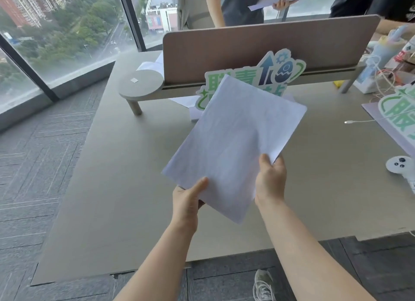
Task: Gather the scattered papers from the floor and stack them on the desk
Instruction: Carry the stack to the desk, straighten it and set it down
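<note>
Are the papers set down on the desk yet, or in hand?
In hand: left hand and right hand grip the papers above the desk.

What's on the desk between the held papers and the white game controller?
Head view: bare desk top lies between the papers, gripped by the left hand and right hand, and the controller.

Grey desk (125, 188) bearing controller (398, 164), cable (359, 121)

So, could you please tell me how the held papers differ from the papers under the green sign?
The held papers are lifted above the desk, gripped by the left hand and right hand; the papers under the green sign lie flat, mostly hidden. Both are white.
</note>
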The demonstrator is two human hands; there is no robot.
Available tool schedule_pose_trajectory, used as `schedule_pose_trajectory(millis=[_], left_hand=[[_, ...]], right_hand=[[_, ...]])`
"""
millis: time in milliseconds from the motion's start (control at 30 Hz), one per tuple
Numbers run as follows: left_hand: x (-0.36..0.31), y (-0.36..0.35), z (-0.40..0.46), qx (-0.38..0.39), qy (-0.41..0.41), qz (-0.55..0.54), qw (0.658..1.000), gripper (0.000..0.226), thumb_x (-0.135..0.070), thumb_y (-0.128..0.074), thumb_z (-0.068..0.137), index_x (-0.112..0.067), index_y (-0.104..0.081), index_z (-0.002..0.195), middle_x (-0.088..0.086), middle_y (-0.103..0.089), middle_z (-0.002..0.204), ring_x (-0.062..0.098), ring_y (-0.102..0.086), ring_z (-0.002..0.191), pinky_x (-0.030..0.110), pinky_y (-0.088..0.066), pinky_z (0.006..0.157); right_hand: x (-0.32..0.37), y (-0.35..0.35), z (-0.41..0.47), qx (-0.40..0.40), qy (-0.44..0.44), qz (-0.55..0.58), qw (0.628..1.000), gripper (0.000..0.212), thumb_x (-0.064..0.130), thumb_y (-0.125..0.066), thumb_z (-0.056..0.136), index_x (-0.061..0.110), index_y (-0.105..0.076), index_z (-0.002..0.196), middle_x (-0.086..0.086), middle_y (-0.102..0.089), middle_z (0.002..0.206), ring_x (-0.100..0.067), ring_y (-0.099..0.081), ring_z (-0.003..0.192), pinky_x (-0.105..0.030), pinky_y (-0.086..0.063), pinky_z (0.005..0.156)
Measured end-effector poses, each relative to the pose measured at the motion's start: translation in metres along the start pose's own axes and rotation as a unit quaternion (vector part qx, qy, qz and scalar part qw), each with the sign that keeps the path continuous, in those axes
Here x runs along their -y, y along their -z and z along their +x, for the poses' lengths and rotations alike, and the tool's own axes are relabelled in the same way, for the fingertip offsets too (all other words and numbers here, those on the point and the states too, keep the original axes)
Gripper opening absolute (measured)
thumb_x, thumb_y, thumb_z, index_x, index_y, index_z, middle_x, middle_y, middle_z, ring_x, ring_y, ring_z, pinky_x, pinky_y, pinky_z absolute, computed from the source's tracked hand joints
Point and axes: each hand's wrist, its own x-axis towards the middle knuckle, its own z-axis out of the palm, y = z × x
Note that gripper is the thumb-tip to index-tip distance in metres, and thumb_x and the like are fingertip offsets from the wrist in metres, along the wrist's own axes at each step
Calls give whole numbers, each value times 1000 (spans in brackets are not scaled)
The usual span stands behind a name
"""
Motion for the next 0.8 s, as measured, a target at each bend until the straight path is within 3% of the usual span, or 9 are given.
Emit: schedule_pose_trajectory(millis=[200, 300, 400, 467, 533, 600, 667, 733, 800], left_hand=[[-16, -4, 24, -46, -38, 63, 996, 35, -26, -71, 71, -20, -69, 105, -3, -73, 91, 18, -64, 83, 32, -50, 70], [-22, -16, 35, -23, -66, 159, 985, 15, -24, -69, 81, -24, -76, 94, -5, -74, 85, 13, -62, 73, 28, -46, 65], [-22, -39, 44, 7, -59, 205, 977, 15, -15, -63, 92, -23, -76, 94, -4, -76, 82, 13, -66, 68, 30, -52, 60], [-18, -56, 53, 8, -54, 219, 974, 16, -12, -61, 93, -20, -75, 94, -1, -76, 82, 15, -66, 70, 34, -52, 64], [-11, -71, 62, -1, -47, 216, 975, 16, -11, -61, 92, -17, -76, 93, 1, -75, 81, 19, -64, 70, 36, -50, 64], [-1, -85, 70, -23, -45, 209, 977, 14, -10, -62, 92, -15, -76, 91, -1, -74, 76, 17, -63, 66, 30, -49, 60], [11, -100, 75, -51, -42, 196, 978, 14, -8, -63, 90, -14, -75, 88, -4, -74, 72, 13, -63, 63, 25, -50, 58], [25, -114, 79, -77, -28, 178, 981, 16, -7, -64, 89, -15, -76, 84, -2, -75, 75, 16, -65, 69, 32, -54, 69], [38, -126, 82, -96, -9, 169, 981, 18, -7, -64, 88, -17, -76, 80, -1, -76, 78, 19, -66, 74, 37, -54, 76]], right_hand=[[11, 29, 38, 28, 30, -44, 998, 26, 4, -46, 92, 21, -65, 95, 2, -69, 91, -17, -63, 83, -32, -51, 76], [15, 43, 65, 60, 22, -77, 995, 23, 4, -49, 92, 18, -66, 96, -1, -70, 90, -19, -64, 82, -31, -50, 73], [19, 50, 92, 91, 6, -114, 989, 20, 4, -51, 94, 16, -67, 93, 0, -71, 89, -12, -64, 77, -27, -50, 70], [21, 54, 114, 107, 2, -148, 983, 13, 7, -54, 92, 9, -67, 92, -14, -70, 89, -15, -61, 72, -26, -47, 65], [24, 58, 135, 120, 2, -168, 978, 20, 17, -56, 86, 2, -64, 96, -28, -66, 100, -32, -58, 73, -33, -46, 66], [27, 62, 153, 134, 3, -184, 974, 23, 22, -55, 82, 5, -64, 96, -25, -67, 100, -34, -59, 74, -39, -49, 69], [31, 68, 168, 144, 10, -197, 970, 12, 18, -55, 87, 8, -61, 88, -16, -64, 80, -23, -53, 66, -37, -44, 64], [33, 76, 181, 151, 12, -202, 968, 20, 20, -52, 91, 5, -51, 79, -8, -44, 68, -18, -37, 59, -34, -33, 58], [33, 86, 190, 148, 22, -208, 967, 30, 26, -49, 94, -2, -51, 84, 2, -35, 74, -18, -38, 60, -35, -30, 58]])
